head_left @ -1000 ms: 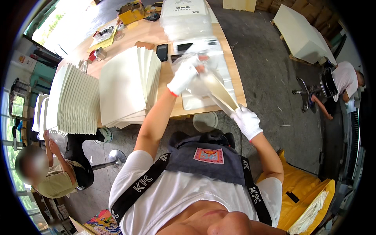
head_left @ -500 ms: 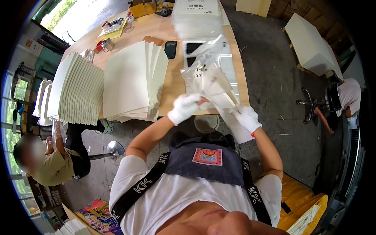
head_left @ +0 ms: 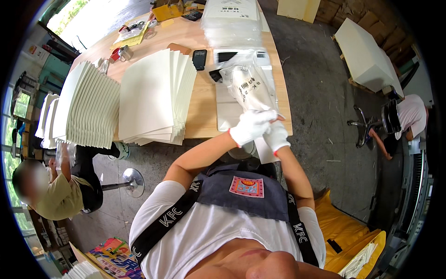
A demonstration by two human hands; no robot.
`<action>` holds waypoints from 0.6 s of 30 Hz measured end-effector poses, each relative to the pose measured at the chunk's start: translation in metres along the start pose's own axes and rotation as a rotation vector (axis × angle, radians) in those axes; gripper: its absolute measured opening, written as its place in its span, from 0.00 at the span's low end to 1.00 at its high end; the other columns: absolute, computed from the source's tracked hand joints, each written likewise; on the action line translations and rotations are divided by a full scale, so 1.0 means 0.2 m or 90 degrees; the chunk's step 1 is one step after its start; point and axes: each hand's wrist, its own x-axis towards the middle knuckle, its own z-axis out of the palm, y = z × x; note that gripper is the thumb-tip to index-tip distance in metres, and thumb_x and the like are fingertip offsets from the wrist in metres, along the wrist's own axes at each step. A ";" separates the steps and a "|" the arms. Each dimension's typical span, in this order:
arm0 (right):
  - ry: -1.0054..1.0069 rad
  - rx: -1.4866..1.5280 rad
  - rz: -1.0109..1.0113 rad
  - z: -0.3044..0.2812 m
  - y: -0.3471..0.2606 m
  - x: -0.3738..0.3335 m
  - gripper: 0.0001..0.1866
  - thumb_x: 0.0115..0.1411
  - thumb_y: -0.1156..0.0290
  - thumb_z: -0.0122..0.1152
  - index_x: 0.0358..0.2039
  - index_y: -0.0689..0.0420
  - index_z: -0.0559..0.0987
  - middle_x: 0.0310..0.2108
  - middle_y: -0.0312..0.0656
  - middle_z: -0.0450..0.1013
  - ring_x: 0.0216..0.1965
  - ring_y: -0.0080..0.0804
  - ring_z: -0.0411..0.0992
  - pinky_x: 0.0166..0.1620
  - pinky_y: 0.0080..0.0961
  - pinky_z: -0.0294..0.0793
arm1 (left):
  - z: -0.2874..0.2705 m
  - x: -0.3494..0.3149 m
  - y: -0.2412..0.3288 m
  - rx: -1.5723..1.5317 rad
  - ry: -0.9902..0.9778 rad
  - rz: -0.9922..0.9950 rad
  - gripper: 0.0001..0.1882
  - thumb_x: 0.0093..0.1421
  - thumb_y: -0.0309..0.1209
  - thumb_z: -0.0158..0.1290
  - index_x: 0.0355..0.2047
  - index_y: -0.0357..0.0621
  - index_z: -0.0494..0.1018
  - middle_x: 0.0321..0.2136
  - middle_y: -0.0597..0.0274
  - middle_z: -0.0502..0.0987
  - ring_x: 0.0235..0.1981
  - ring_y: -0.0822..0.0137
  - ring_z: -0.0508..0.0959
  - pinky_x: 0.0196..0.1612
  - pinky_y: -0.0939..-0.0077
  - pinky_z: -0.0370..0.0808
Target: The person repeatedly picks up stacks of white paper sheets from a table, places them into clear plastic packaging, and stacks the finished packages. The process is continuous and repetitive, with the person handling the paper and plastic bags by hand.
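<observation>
My left hand (head_left: 253, 126), in a white glove with bare fingertips showing, is closed at the near end of a clear plastic bag (head_left: 253, 88) with dark print. Right beside it, touching it, my gloved right hand (head_left: 277, 136) is closed on the same end. The bag is bunched and leans away from me over a white scale (head_left: 224, 114) with a dark display. Below my hands hangs a pale flat strip (head_left: 265, 152); whether it is paper or part of the bag I cannot tell. My fingertips partly hide each other.
Left of the scale lie a fanned stack of white sheets (head_left: 146, 95) and a second stack (head_left: 83, 104). A phone (head_left: 199, 59) and a pile of bagged paper (head_left: 231, 23) are farther back on the wooden table (head_left: 204, 123). A person (head_left: 60, 188) sits at left, another (head_left: 411, 116) at right.
My left hand has moved right and met my right hand, which has come slightly left. The bag has gathered into a narrower shape, and less of the pale strip shows below.
</observation>
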 end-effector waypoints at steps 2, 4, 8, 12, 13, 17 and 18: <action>0.191 -0.121 -0.135 0.44 0.28 0.15 0.22 0.62 0.59 0.54 0.53 0.54 0.74 0.52 0.47 0.73 0.57 0.45 0.67 0.59 0.35 0.64 | 0.15 0.06 -0.03 0.086 0.032 0.189 0.12 0.56 0.20 0.48 0.37 0.48 0.77 0.30 0.57 0.81 0.30 0.56 0.81 0.35 0.70 0.78; 0.075 -0.219 -0.090 0.39 0.16 0.18 0.23 0.62 0.57 0.55 0.55 0.54 0.73 0.54 0.48 0.71 0.58 0.44 0.66 0.61 0.37 0.62 | 0.21 0.06 -0.09 0.120 0.049 0.160 0.13 0.55 0.24 0.49 0.38 0.53 0.78 0.31 0.56 0.80 0.32 0.54 0.82 0.36 0.67 0.78; 0.113 -0.245 -0.174 0.11 -0.09 -0.18 0.25 0.65 0.53 0.49 0.55 0.56 0.71 0.60 0.52 0.63 0.63 0.48 0.59 0.62 0.42 0.60 | 0.02 0.03 -0.36 0.132 0.127 0.013 0.10 0.54 0.27 0.50 0.36 0.51 0.78 0.27 0.55 0.80 0.28 0.56 0.81 0.34 0.67 0.78; 0.371 -0.177 -0.169 0.10 0.03 -0.16 0.33 0.59 0.50 0.59 0.59 0.57 0.68 0.57 0.54 0.65 0.58 0.50 0.64 0.60 0.46 0.62 | 0.04 -0.11 -0.40 0.236 0.146 0.108 0.08 0.51 0.25 0.52 0.30 0.51 0.77 0.21 0.59 0.77 0.21 0.55 0.78 0.26 0.64 0.75; 0.435 -0.266 -0.151 0.14 0.10 -0.07 0.29 0.59 0.50 0.59 0.54 0.56 0.70 0.45 0.55 0.74 0.48 0.49 0.74 0.49 0.44 0.72 | 0.09 -0.14 -0.37 0.209 0.173 0.183 0.07 0.48 0.24 0.54 0.28 0.51 0.77 0.18 0.62 0.76 0.19 0.56 0.77 0.23 0.64 0.74; 0.087 -0.162 0.171 0.17 0.31 0.02 0.22 0.65 0.50 0.47 0.46 0.57 0.72 0.28 0.54 0.77 0.31 0.53 0.77 0.35 0.47 0.76 | 0.10 -0.37 -0.73 0.404 0.187 0.175 0.12 0.49 0.26 0.55 0.36 0.51 0.75 0.37 0.60 0.76 0.42 0.53 0.74 0.45 0.57 0.71; 0.116 -0.175 0.127 0.22 0.38 0.01 0.22 0.66 0.51 0.44 0.44 0.57 0.73 0.26 0.54 0.76 0.28 0.54 0.77 0.33 0.49 0.75 | 0.06 -0.45 -0.93 0.404 0.179 0.019 0.12 0.49 0.27 0.56 0.36 0.49 0.74 0.38 0.59 0.74 0.45 0.51 0.72 0.47 0.55 0.69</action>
